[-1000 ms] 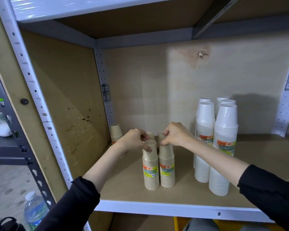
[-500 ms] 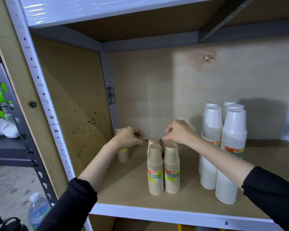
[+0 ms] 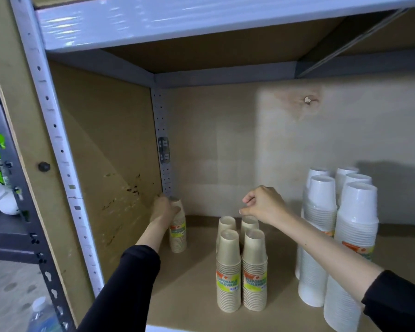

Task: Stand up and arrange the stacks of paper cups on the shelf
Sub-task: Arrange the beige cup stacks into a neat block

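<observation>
Several stacks of brown paper cups (image 3: 241, 269) stand upside down in a tight square block in the middle of the shelf board (image 3: 189, 283). One more brown stack (image 3: 178, 232) stands apart at the back left corner, and my left hand (image 3: 164, 209) is wrapped around its top. My right hand (image 3: 264, 204) hovers just over the rear right brown stack, fingers loosely curled and holding nothing. Several taller stacks of white cups (image 3: 340, 236) stand upright on the right side.
The shelf is boxed in by a brown side panel (image 3: 101, 164) on the left, a back panel and the white beam (image 3: 177, 17) of the shelf above. A dark rack (image 3: 12, 212) and a water bottle (image 3: 42, 315) sit outside to the left.
My left hand has moved from the middle stacks to the back left corner and closed on the lone brown stack. My right hand has lifted off the middle stacks.
</observation>
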Available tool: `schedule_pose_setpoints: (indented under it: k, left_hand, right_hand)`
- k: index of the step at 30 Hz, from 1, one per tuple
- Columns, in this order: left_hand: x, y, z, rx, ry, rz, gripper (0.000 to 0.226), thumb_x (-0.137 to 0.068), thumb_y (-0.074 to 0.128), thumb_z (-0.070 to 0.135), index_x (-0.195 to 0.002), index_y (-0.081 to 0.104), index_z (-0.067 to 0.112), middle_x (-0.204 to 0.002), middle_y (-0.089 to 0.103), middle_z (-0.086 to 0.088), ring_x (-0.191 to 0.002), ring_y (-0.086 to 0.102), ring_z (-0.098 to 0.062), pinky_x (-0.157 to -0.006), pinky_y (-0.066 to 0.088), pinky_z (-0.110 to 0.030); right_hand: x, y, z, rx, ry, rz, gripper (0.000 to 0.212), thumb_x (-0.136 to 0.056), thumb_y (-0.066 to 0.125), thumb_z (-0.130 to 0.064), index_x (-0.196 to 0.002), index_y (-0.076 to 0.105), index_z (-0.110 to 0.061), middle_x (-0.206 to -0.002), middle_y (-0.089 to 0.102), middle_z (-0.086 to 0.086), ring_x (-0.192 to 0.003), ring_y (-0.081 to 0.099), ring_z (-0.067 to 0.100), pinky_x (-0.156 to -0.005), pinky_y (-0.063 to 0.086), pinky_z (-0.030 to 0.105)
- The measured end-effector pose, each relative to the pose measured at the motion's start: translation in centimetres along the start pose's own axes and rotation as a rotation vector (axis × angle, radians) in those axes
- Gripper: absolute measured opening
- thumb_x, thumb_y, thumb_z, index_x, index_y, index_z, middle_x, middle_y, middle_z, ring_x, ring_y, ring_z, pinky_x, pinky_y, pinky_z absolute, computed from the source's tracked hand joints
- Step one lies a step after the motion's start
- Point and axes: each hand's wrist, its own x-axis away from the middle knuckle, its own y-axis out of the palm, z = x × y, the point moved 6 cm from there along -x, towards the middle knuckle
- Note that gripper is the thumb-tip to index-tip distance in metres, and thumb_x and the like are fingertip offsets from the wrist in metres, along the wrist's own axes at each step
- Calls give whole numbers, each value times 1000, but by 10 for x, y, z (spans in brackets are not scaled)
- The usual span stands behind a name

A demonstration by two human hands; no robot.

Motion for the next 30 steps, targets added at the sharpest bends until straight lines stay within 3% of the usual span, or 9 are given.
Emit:
schedule_pose_setpoints:
  k: [10,25,30]
  left_hand:
    - [-11,15,-11,124,-56,29,47,-83,67,15,-122,53,-6,-124,59,-23,-111,60,-35,-89,51,-41]
    - [77,-49,-3,109,129,143,47,-75,75,17,-112,57,-5,-113,65,-21,-102,62,-33,-77,51,-35]
    - [124,-58,9,54,233,107,46,-72,77,20,-110,61,-1,-107,66,-16,-88,57,-21,-72,45,-28]
  right_hand:
    - [-7,-5,11,31,-16,2,31,-78,68,-16,-107,67,-4,-116,67,9,-110,60,22,-89,45,24]
    - [24,-7,-4,64,-29,18,28,-77,68,-17,-103,68,-8,-116,65,11,-107,61,24,-88,47,28]
    - [46,-19,-16,56,-56,53,28,-79,66,-13,-104,69,-1,-112,68,12,-107,60,27,-86,47,29]
